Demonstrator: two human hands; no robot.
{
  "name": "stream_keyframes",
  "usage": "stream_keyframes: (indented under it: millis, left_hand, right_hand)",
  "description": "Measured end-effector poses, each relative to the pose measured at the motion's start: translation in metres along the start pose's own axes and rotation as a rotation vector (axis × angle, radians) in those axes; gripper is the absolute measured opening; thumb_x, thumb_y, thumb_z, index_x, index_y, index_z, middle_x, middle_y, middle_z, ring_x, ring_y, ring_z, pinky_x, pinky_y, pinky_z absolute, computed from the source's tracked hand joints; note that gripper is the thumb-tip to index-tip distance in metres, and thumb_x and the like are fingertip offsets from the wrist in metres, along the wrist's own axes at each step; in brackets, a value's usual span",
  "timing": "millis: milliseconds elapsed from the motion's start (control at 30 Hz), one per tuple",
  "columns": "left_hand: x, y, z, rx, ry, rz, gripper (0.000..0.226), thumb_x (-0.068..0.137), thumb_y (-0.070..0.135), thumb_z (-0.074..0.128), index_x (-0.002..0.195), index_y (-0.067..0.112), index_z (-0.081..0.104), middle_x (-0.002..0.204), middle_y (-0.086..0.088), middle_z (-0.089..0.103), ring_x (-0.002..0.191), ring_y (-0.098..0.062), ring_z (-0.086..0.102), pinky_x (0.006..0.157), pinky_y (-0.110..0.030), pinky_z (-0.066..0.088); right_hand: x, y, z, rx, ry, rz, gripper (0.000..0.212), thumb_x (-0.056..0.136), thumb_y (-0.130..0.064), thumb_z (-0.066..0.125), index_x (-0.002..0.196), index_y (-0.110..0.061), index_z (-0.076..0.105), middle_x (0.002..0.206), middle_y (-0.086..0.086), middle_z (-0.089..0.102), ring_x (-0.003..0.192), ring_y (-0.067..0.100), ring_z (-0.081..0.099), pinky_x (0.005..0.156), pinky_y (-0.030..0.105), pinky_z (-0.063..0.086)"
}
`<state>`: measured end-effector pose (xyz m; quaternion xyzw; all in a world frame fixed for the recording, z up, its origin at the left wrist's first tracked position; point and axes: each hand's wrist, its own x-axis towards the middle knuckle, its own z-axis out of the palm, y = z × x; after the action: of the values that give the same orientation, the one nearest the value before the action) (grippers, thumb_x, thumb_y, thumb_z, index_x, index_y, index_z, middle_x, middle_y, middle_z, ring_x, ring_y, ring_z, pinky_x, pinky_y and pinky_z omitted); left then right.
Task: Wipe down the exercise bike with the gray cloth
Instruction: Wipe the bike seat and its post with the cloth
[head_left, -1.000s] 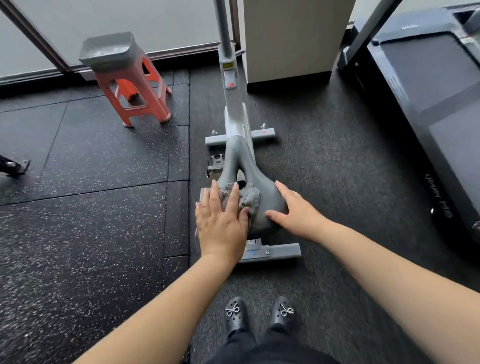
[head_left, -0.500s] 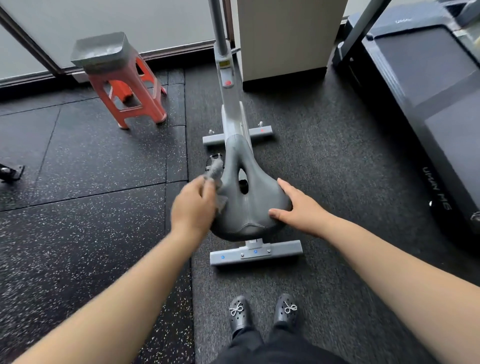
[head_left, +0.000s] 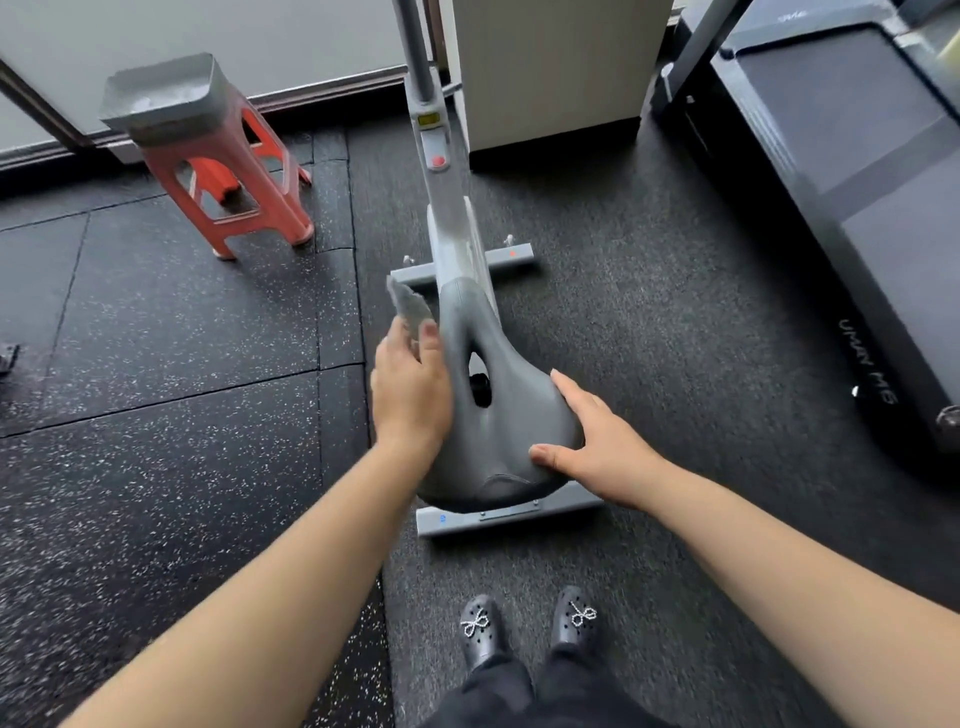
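The grey exercise bike stands straight ahead of me, its dark grey saddle nearest. My left hand grips the gray cloth against the saddle's left side, near the narrow nose; a corner of the cloth sticks up past my fingers. My right hand lies flat on the saddle's right rear edge, thumb curled under the rim, holding nothing else.
An orange stool with a grey top stands at the back left. A black treadmill runs along the right. A white cabinet stands behind the bike. My black shoes are just behind the bike's rear foot bar.
My left hand has slid the cloth from the saddle's rear left forward along its left side toward the nose. My right hand has stayed on the saddle's right rear.
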<state>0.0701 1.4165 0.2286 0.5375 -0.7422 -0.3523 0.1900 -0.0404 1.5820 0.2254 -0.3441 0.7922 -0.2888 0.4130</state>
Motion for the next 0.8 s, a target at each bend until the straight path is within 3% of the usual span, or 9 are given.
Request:
stream_keyframes:
  millis: [100, 167, 233, 333, 467, 533, 633, 800]
  left_hand:
    - [-0.018, 0.007, 0.019, 0.392, -0.201, 0.208, 0.059, 0.089, 0.065, 0.021, 0.145, 0.046, 0.011, 0.159, -0.010, 0.010, 0.140, -0.033, 0.025, 0.108, -0.054, 0.029]
    - [0.003, 0.013, 0.030, 0.424, -0.248, 0.201, 0.058, 0.092, 0.060, 0.027, 0.144, 0.048, 0.007, 0.159, -0.008, -0.005, 0.142, -0.035, 0.018, 0.109, -0.050, 0.026]
    - [0.027, 0.020, 0.037, 0.403, -0.267, 0.226, 0.056, 0.094, 0.053, 0.033, 0.145, 0.046, 0.012, 0.159, -0.010, -0.008, 0.141, -0.038, 0.016, 0.113, -0.047, 0.021]
    - [0.063, 0.027, 0.045, 0.457, -0.305, 0.254, 0.048, 0.095, 0.047, 0.037, 0.142, 0.042, 0.029, 0.157, -0.014, 0.007, 0.134, -0.042, 0.027, 0.113, -0.045, 0.022]
    - [0.112, 0.037, 0.044, 0.342, -0.470, 0.241, 0.034, 0.097, 0.035, 0.037, 0.118, 0.027, 0.062, 0.132, -0.013, 0.054, 0.121, -0.032, 0.051, 0.103, -0.035, 0.038]
    - [0.131, 0.046, 0.032, 0.296, -0.519, 0.146, 0.038, 0.099, 0.031, 0.037, 0.125, 0.013, 0.057, 0.131, -0.015, 0.056, 0.123, -0.031, 0.050, 0.100, -0.032, 0.036]
    - [0.125, 0.050, 0.022, 0.178, -0.386, 0.138, 0.045, 0.098, 0.030, 0.041, 0.140, 0.015, 0.038, 0.141, -0.012, 0.047, 0.129, -0.029, 0.044, 0.104, -0.032, 0.032]
    - [0.098, 0.036, 0.040, 0.431, -0.393, 0.439, 0.033, 0.094, 0.034, 0.046, 0.117, 0.018, 0.062, 0.130, -0.009, 0.053, 0.122, -0.030, 0.049, 0.103, -0.035, 0.035]
  right_hand:
    - [0.001, 0.000, -0.001, -0.006, -0.004, -0.018, 0.092, 0.079, -0.036, 0.070, 0.149, -0.030, 0.010, 0.155, -0.001, 0.021, 0.142, 0.015, 0.022, 0.111, 0.023, 0.017]
    - [0.002, 0.001, -0.001, -0.003, -0.014, -0.022, 0.093, 0.079, -0.035, 0.070, 0.150, -0.028, 0.010, 0.155, -0.001, 0.020, 0.142, 0.012, 0.022, 0.108, 0.018, 0.015]
    - [0.003, 0.001, -0.002, 0.006, -0.022, -0.018, 0.093, 0.079, -0.035, 0.070, 0.150, -0.027, 0.010, 0.156, -0.002, 0.018, 0.142, 0.011, 0.021, 0.108, 0.017, 0.015]
    - [0.003, 0.000, -0.002, 0.011, -0.027, -0.016, 0.093, 0.079, -0.036, 0.070, 0.150, -0.029, 0.010, 0.157, -0.003, 0.016, 0.143, 0.011, 0.019, 0.112, 0.020, 0.015]
    - [0.005, 0.002, -0.002, 0.022, -0.018, 0.002, 0.094, 0.077, -0.038, 0.070, 0.150, -0.031, 0.011, 0.157, -0.005, 0.015, 0.143, 0.009, 0.020, 0.115, 0.025, 0.016]
    - [0.003, 0.002, -0.001, 0.048, -0.006, -0.003, 0.093, 0.077, -0.036, 0.071, 0.150, -0.030, 0.012, 0.157, -0.005, 0.016, 0.143, 0.008, 0.020, 0.113, 0.020, 0.014]
    - [0.002, 0.005, 0.002, 0.084, 0.025, -0.005, 0.095, 0.076, -0.034, 0.073, 0.150, -0.027, 0.013, 0.157, -0.005, 0.018, 0.143, 0.007, 0.018, 0.106, 0.011, 0.010]
    - [0.001, 0.010, 0.004, 0.119, 0.067, 0.070, 0.100, 0.072, -0.040, 0.076, 0.149, -0.025, 0.014, 0.156, -0.005, 0.024, 0.141, 0.010, 0.024, 0.100, 0.011, 0.015]
